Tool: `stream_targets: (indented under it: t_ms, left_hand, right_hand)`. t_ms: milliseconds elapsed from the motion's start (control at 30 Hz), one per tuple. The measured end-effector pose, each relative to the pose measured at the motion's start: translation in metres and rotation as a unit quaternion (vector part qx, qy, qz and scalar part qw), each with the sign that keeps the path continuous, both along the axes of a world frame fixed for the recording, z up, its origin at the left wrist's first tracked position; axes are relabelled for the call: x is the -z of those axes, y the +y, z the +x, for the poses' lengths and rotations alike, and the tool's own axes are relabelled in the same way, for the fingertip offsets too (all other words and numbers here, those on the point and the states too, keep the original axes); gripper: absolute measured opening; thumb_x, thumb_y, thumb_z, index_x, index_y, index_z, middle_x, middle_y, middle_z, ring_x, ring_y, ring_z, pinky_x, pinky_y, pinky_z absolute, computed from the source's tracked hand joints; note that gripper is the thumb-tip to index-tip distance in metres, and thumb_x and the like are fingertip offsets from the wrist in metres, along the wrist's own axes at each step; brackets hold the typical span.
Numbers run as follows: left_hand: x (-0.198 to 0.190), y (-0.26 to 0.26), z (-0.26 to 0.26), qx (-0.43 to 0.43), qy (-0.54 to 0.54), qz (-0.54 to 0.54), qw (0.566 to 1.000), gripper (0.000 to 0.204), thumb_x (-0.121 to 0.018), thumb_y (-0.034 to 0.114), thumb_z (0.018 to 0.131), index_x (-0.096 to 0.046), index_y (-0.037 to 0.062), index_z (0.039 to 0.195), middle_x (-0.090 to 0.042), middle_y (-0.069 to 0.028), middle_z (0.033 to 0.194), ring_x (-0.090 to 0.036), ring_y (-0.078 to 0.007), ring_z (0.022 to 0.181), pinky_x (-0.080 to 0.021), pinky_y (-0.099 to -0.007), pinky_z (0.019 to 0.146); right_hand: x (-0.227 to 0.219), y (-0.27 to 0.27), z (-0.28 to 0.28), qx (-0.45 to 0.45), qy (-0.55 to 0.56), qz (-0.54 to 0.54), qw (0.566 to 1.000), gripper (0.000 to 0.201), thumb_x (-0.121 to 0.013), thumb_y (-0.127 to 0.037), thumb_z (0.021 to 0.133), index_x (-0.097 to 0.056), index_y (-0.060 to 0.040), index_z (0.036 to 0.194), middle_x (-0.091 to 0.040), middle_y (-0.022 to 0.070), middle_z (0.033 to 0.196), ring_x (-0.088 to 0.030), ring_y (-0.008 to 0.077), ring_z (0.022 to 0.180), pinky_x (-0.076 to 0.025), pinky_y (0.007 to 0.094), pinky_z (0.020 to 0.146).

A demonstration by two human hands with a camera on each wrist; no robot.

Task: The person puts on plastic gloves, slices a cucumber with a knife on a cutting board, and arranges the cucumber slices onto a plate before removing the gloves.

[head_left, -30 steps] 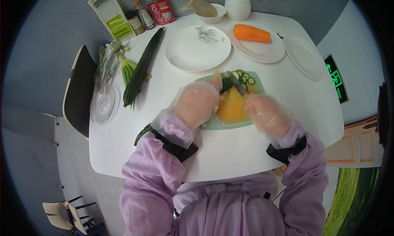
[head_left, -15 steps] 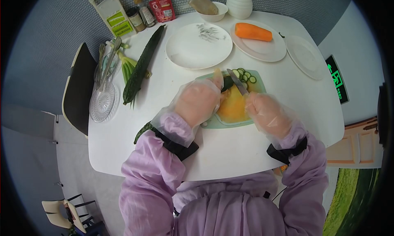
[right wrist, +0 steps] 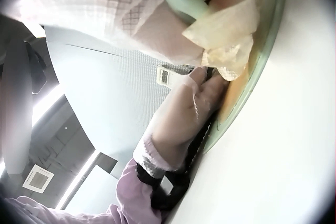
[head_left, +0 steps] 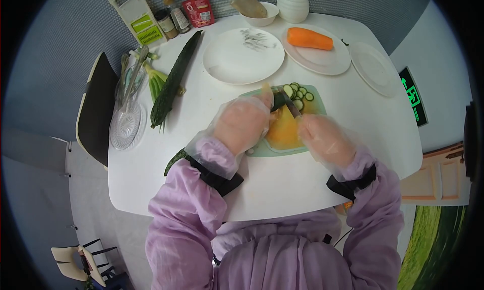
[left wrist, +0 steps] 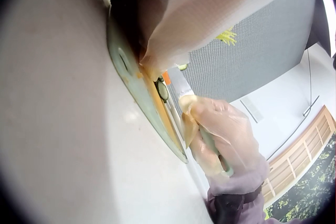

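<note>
bare table (head_left: 282, 184) lies open just behind both hands – beyond the right hand (head_left: 325, 141) cucumber slices (head_left: 298, 94) and a carrot plate (head_left: 322, 63) crowd, beyond the left hand (head_left: 241, 126) a white plate (head_left: 227, 68).

Head view exposure: bright, even, soft light; round white table top (head_left: 282, 189) near clipping, shadows under the plates faint.
Head view distortion: strong fisheye, black vignette ring all round, table edges bow outward.
Head view sharpness: centre crisp; clear plastic-gloved left hand (head_left: 241, 126) and right hand (head_left: 325, 140) slightly soft, mild sheen on the film.
Left wrist view: table surface too close, fully blurred and washed out; pale green cutting board (left wrist: 137, 95) edge soft; dark corners.
Right wrist view: backlit, ceiling lamp glare upper left, glove folds overexposed, background hazy.
Colour: neutral to cool white.
</note>
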State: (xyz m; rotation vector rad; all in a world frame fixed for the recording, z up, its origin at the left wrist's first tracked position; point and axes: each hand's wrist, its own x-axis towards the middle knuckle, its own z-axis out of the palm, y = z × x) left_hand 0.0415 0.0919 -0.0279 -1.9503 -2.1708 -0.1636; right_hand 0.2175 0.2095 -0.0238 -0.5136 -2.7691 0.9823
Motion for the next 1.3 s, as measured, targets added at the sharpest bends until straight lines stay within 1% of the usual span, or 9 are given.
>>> stream_targets:
  t_ms: [133, 333, 400, 533, 667, 933, 1033, 1100, 1300]
  left_hand:
    - [0.000, 0.001, 0.001, -0.003, 0.005, 0.007, 1.000, 0.043, -0.052, 0.026, 0.087, -0.048, -0.0027, 0.118, -0.056, -0.0087, 0.071, -0.058, -0.0243, 0.064, -0.047, -0.0366, 0.054]
    - [-0.002, -0.001, 0.002, 0.001, 0.014, 0.006, 1.000, 0.042, -0.051, 0.026, 0.088, -0.047, -0.0017, 0.119, -0.055, -0.0081, 0.070, -0.057, -0.0240, 0.062, -0.046, -0.0361, 0.053]
    - [-0.002, 0.000, 0.003, 0.003, 0.013, 0.007, 1.000, 0.043, -0.051, 0.026, 0.088, -0.047, -0.0019, 0.120, -0.055, -0.0082, 0.070, -0.057, -0.0243, 0.062, -0.046, -0.0362, 0.053]
    - [0.001, 0.001, 0.000, 0.000, 0.004, -0.004, 1.000, 0.043, -0.051, 0.027, 0.089, -0.046, -0.0023, 0.120, -0.055, -0.0088, 0.069, -0.057, -0.0249, 0.062, -0.046, -0.0364, 0.053]
    - [-0.005, -0.001, 0.000, -0.002, 0.007, -0.018, 1.000, 0.043, -0.051, 0.029, 0.089, -0.047, -0.0019, 0.119, -0.055, -0.0095, 0.069, -0.057, -0.0251, 0.063, -0.046, -0.0368, 0.054]
    - [-0.020, 0.003, 0.006, -0.055, -0.133, -0.067, 0.987, 0.050, -0.055, 0.034, 0.086, -0.048, -0.0032, 0.118, -0.059, -0.0180, 0.079, -0.058, -0.0362, 0.072, -0.047, -0.0430, 0.066]
    - [-0.032, 0.001, 0.011, -0.048, -0.108, -0.052, 0.992, 0.048, -0.055, 0.034, 0.086, -0.050, -0.0035, 0.116, -0.059, -0.0191, 0.080, -0.058, -0.0363, 0.071, -0.047, -0.0439, 0.065]
    - [-0.034, 0.003, 0.011, -0.047, -0.099, -0.049, 0.993, 0.046, -0.054, 0.033, 0.086, -0.051, -0.0029, 0.115, -0.059, -0.0186, 0.079, -0.058, -0.0360, 0.070, -0.047, -0.0440, 0.065]
    - [-0.043, 0.027, 0.007, -0.022, -0.027, 0.007, 0.999, 0.024, -0.052, 0.024, 0.087, -0.061, 0.0051, 0.100, -0.060, -0.0154, 0.075, -0.058, -0.0333, 0.066, -0.046, -0.0432, 0.061]
  right_hand:
    - [0.021, 0.006, 0.001, -0.026, 0.110, -0.022, 0.993, 0.017, -0.051, -0.016, 0.084, -0.051, 0.0004, 0.080, -0.053, 0.0194, 0.072, -0.051, 0.0407, 0.074, -0.040, 0.0473, 0.065]
    - [0.008, 0.001, -0.002, -0.004, -0.100, -0.032, 0.994, 0.014, -0.053, -0.015, 0.083, -0.054, -0.0012, 0.082, -0.055, 0.0175, 0.080, -0.052, 0.0384, 0.078, -0.041, 0.0459, 0.067]
    - [0.033, 0.007, 0.003, -0.068, 0.112, 0.021, 0.991, 0.013, -0.054, -0.015, 0.083, -0.056, -0.0021, 0.084, -0.057, 0.0162, 0.084, -0.053, 0.0373, 0.079, -0.043, 0.0448, 0.068]
    - [0.032, 0.006, 0.003, -0.068, 0.133, 0.051, 0.987, 0.013, -0.055, -0.015, 0.083, -0.057, -0.0025, 0.086, -0.058, 0.0157, 0.085, -0.053, 0.0366, 0.080, -0.044, 0.0436, 0.069]
    - [0.037, 0.011, 0.008, -0.040, 0.088, 0.007, 0.995, 0.015, -0.051, -0.015, 0.085, -0.056, -0.0013, 0.084, -0.056, 0.0172, 0.079, -0.053, 0.0371, 0.074, -0.043, 0.0431, 0.066]
    - [0.014, 0.013, 0.007, -0.027, 0.018, -0.027, 0.999, 0.018, -0.047, -0.016, 0.086, -0.052, 0.0000, 0.079, -0.053, 0.0189, 0.070, -0.051, 0.0383, 0.065, -0.041, 0.0428, 0.060]
    - [0.020, 0.018, 0.010, -0.018, 0.021, -0.025, 0.999, 0.018, -0.051, -0.020, 0.085, -0.057, -0.0032, 0.083, -0.057, 0.0166, 0.077, -0.054, 0.0383, 0.074, -0.042, 0.0459, 0.065]
    - [0.030, 0.024, 0.015, -0.084, 0.113, -0.007, 0.990, 0.016, -0.054, -0.018, 0.082, -0.059, -0.0039, 0.088, -0.058, 0.0157, 0.086, -0.054, 0.0375, 0.081, -0.043, 0.0452, 0.070]
    - [0.036, 0.029, 0.016, -0.071, 0.071, -0.031, 0.994, 0.016, -0.056, -0.014, 0.079, -0.060, -0.0042, 0.091, -0.059, 0.0146, 0.094, -0.054, 0.0366, 0.090, -0.044, 0.0448, 0.079]
